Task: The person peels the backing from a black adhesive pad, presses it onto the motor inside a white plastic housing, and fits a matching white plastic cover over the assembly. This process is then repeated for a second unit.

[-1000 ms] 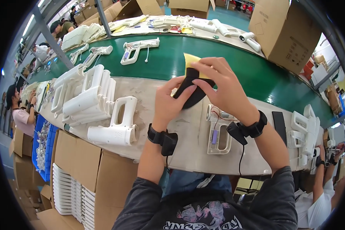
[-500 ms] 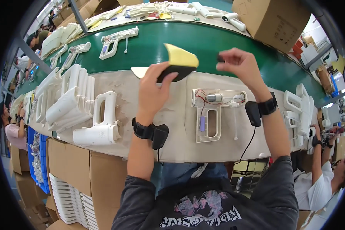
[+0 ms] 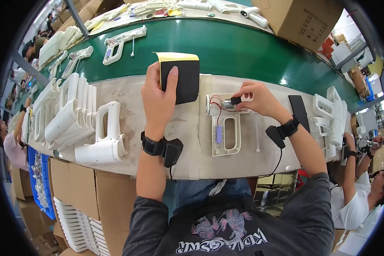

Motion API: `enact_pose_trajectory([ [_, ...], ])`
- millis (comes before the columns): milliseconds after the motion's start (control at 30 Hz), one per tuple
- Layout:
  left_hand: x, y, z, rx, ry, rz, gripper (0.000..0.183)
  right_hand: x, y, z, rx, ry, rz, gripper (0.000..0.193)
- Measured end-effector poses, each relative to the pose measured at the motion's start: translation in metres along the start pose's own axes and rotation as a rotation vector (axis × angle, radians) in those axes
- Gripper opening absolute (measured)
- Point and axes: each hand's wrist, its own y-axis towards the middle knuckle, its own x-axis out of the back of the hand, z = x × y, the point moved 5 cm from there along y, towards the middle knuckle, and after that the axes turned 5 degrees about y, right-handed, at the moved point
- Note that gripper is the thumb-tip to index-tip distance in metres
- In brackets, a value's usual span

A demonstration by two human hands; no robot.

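Right now, through the head view, I watch the left hand (image 3: 158, 94) up and to the left of the open white shell (image 3: 238, 136), thumb and fingers clamped on a black pad (image 3: 185, 81) with a yellow backing (image 3: 179, 56). My right hand (image 3: 260, 99) is over the shell's upper right part, fingertips pinched together on a small black piece (image 3: 235, 100) at the end of the silver motor (image 3: 227, 104); I cannot tell whether the two touch. A purple cell (image 3: 219, 134) sits in the shell's handle. Left of the shell lies a closed white body (image 3: 98, 153); right of it, a black strip (image 3: 298, 111); beyond it, a green belt (image 3: 230, 55).
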Motion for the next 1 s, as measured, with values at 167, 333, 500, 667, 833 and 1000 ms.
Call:
enact_pose_trajectory([
  [167, 0.0, 0.001, 0.003, 0.038, 0.013, -0.001, 0.034, -0.003, 0.003, -0.001, 0.01, -0.001, 0.01, 0.029],
  [333, -0.002, 0.001, 0.005, 0.032, -0.014, -0.008, 0.035, -0.003, 0.004, -0.005, -0.03, -0.007, 0.024, 0.03],
  [500, -0.003, 0.001, 0.005, 0.054, -0.057, 0.008, 0.036, -0.004, 0.005, -0.007, -0.074, -0.001, 0.036, 0.032],
  [667, -0.006, 0.003, 0.015, 0.123, -0.145, 0.058, 0.04, 0.002, 0.006, 0.011, 0.071, -0.004, -0.009, 0.038],
  [833, -0.009, 0.001, 0.009, 0.148, -0.095, 0.09, 0.037, 0.011, 0.016, 0.072, 0.158, 0.02, -0.166, 0.031],
  [1000, -0.011, -0.002, 0.015, 0.229, -0.181, 0.2, 0.03, -0.012, 0.046, 0.103, 0.467, -0.055, -0.345, 0.028],
])
